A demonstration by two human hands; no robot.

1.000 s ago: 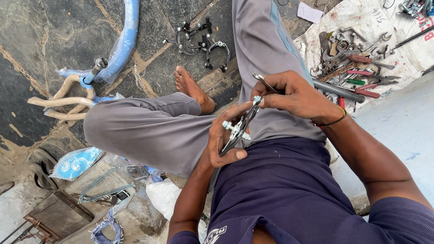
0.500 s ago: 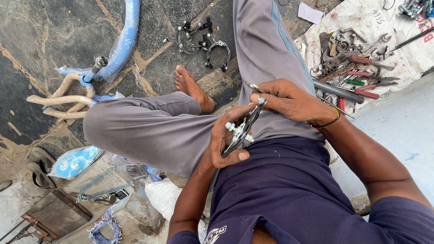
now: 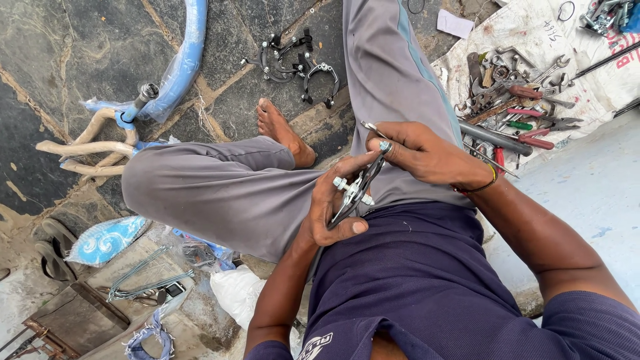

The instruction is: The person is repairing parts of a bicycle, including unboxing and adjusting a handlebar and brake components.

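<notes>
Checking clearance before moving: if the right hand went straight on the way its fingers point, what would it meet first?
Probably the silver metal brake caliper that the left hand holds; the right hand already pinches its top end.

- We have one view only, from a camera on the person's head, so there is no second view that shares any part of the scene.
- We look steeply down along the person's chest and lap to the stone floor point(image 3: 80, 60).
- The left hand point(image 3: 333, 207) and right hand point(image 3: 420, 153) sit close to us, just right of centre.
- The floor is further off: it fills the left of the frame, and a tool pile point(image 3: 513, 107) lies upper right.
</notes>
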